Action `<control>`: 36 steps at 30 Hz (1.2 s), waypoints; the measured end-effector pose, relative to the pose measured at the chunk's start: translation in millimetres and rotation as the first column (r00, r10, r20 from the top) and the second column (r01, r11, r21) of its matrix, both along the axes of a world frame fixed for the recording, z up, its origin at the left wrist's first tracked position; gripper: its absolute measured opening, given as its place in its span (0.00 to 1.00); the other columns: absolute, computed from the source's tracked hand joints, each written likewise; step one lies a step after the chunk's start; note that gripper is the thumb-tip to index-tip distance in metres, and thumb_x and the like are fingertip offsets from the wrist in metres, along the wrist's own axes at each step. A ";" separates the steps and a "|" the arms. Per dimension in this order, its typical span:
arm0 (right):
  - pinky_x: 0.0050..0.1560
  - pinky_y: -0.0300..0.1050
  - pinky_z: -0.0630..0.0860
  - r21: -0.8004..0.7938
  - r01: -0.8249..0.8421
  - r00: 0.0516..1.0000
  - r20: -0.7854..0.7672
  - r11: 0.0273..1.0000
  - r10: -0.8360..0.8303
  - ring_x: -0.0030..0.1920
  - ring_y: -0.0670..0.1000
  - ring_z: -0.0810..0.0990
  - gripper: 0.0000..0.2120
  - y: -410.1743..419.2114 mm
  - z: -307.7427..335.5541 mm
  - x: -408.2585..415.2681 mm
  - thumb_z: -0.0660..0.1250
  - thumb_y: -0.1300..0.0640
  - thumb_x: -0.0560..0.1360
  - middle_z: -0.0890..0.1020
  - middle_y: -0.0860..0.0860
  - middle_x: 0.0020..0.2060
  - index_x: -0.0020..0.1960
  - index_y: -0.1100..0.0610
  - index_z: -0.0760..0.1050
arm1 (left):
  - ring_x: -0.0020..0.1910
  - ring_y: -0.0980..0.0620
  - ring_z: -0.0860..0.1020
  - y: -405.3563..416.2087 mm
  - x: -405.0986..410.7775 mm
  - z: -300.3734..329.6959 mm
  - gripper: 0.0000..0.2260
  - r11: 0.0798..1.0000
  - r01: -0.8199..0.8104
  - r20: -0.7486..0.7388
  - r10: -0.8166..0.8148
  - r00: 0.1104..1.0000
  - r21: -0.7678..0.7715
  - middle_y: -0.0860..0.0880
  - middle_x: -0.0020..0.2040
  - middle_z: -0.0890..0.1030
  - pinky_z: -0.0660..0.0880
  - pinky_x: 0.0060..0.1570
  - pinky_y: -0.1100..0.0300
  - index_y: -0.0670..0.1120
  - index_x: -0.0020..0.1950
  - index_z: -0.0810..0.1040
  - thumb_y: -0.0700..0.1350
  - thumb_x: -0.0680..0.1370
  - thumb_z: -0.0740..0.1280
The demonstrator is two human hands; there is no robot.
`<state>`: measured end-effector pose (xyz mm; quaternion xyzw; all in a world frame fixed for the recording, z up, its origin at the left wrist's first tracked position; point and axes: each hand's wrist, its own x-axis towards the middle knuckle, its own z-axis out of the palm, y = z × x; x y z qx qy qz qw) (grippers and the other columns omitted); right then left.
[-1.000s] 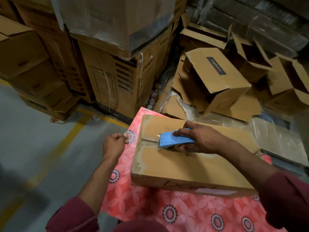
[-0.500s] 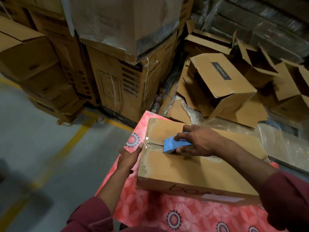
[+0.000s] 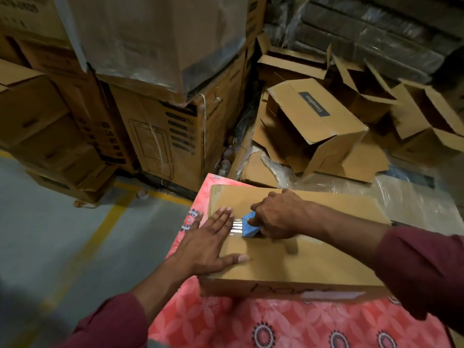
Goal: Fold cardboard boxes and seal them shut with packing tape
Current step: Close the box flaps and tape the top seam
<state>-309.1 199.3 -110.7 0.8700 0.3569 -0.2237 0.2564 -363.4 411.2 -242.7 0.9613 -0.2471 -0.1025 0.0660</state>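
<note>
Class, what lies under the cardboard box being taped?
The cardboard box rests on a pink flowered cloth. Whatever the cloth covers is hidden, as is the patch beneath the box.

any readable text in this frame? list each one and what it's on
"bo…": handwritten in dark marker on the near side of the cardboard box; the rest runs under a white strip and cannot be read.
Dark label on the open box behind: print upside down, too blurred.
Black printed panels on the stacked carton: too small.
Print on the top-left carton: blurred.

Closed cardboard box (image 3: 301, 254), blue tape dispenser (image 3: 248, 226) atop.
</note>
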 end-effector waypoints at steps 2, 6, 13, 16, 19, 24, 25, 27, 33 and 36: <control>0.53 0.56 0.77 -0.053 0.050 0.999 -0.012 0.997 -0.050 0.60 0.59 0.78 0.22 -17.6 2.2 -0.9 0.63 0.41 0.81 0.77 0.52 0.67 0.72 0.45 0.72 | 0.82 0.57 0.33 -0.1 1.0 0.6 0.54 1.000 -0.007 -0.004 0.007 1.000 0.021 0.55 0.84 0.35 0.38 0.81 0.41 0.51 0.86 0.39 0.84 0.70 0.38; 0.51 0.52 0.77 -0.071 0.171 0.985 -0.019 0.983 -0.173 0.59 0.58 0.79 0.22 -61.5 14.6 -6.2 0.63 0.40 0.80 0.79 0.51 0.62 0.71 0.46 0.72 | 0.83 0.57 0.35 0.8 2.4 1.7 0.55 1.000 0.002 0.002 -0.002 1.000 -0.003 0.54 0.85 0.37 0.41 0.82 0.40 0.50 0.86 0.42 0.85 0.70 0.39; 0.59 0.60 0.75 -0.065 0.079 0.996 -0.023 0.995 -0.081 0.68 0.60 0.72 0.24 -65.3 10.7 -5.6 0.61 0.42 0.82 0.70 0.52 0.74 0.77 0.41 0.66 | 0.83 0.58 0.37 31.8 22.4 3.7 0.50 0.994 0.105 0.028 -0.104 0.994 -0.034 0.56 0.85 0.40 0.43 0.82 0.39 0.52 0.86 0.45 0.83 0.73 0.46; 0.73 0.67 0.62 -0.063 0.039 0.998 -0.039 0.997 -0.042 0.81 0.61 0.54 0.30 -46.5 9.3 -6.9 0.60 0.39 0.82 0.54 0.52 0.83 0.82 0.41 0.57 | 0.82 0.61 0.35 66.4 39.9 9.1 0.49 0.988 0.152 -0.016 -0.152 0.988 0.020 0.58 0.84 0.37 0.41 0.82 0.39 0.54 0.86 0.42 0.82 0.74 0.47; 0.76 0.69 0.56 0.039 0.076 0.996 -0.039 0.996 -0.075 0.83 0.61 0.47 0.33 -34.6 3.7 -5.7 0.60 0.37 0.82 0.48 0.51 0.84 0.83 0.44 0.56 | 0.83 0.59 0.36 82.7 59.0 16.1 0.47 0.977 0.181 -0.031 -0.178 0.983 0.110 0.58 0.84 0.37 0.35 0.80 0.39 0.56 0.85 0.41 0.82 0.74 0.48; 0.75 0.68 0.60 0.353 0.069 0.997 0.009 0.933 -0.077 0.82 0.61 0.52 0.34 -27.7 22.8 7.9 0.60 0.31 0.79 0.53 0.51 0.83 0.81 0.44 0.61 | 0.84 0.52 0.42 40.8 46.7 25.9 0.53 0.989 0.127 0.074 -0.132 0.988 0.070 0.53 0.85 0.46 0.37 0.81 0.41 0.49 0.86 0.50 0.83 0.72 0.41; 0.73 0.66 0.65 0.350 0.079 0.996 0.002 0.933 -0.085 0.81 0.60 0.57 0.33 -29.0 25.3 13.4 0.61 0.31 0.78 0.58 0.51 0.82 0.79 0.44 0.65 | 0.84 0.53 0.41 23.2 40.9 23.0 0.53 0.991 0.127 0.059 -0.129 0.990 0.030 0.53 0.85 0.45 0.38 0.82 0.43 0.49 0.86 0.49 0.83 0.72 0.41; 0.63 0.58 0.76 0.292 0.097 0.995 -0.032 0.951 -0.092 0.72 0.59 0.71 0.32 -29.8 25.8 21.6 0.63 0.31 0.76 0.72 0.50 0.75 0.75 0.45 0.72 | 0.84 0.56 0.38 -4.7 33.9 14.1 0.53 0.993 0.117 0.015 -0.117 0.993 -0.024 0.52 0.85 0.42 0.39 0.82 0.47 0.48 0.86 0.45 0.83 0.72 0.42; 0.40 0.48 0.74 0.140 0.040 0.998 -0.059 0.989 -0.032 0.46 0.57 0.78 0.17 -33.9 23.1 16.2 0.65 0.42 0.78 0.80 0.51 0.46 0.60 0.50 0.80 | 0.83 0.56 0.36 -12.6 34.8 3.8 0.53 0.991 0.128 0.023 -0.129 0.991 0.040 0.51 0.85 0.38 0.38 0.82 0.52 0.47 0.86 0.41 0.83 0.73 0.41; 0.40 0.47 0.73 0.085 0.076 0.990 -0.125 0.993 -0.065 0.45 0.56 0.80 0.16 -38.2 31.0 21.6 0.68 0.44 0.76 0.81 0.50 0.44 0.59 0.51 0.81 | 0.83 0.56 0.34 -12.7 33.5 6.1 0.53 0.986 0.155 0.005 -0.155 0.988 0.061 0.52 0.84 0.36 0.36 0.82 0.54 0.48 0.86 0.39 0.83 0.73 0.42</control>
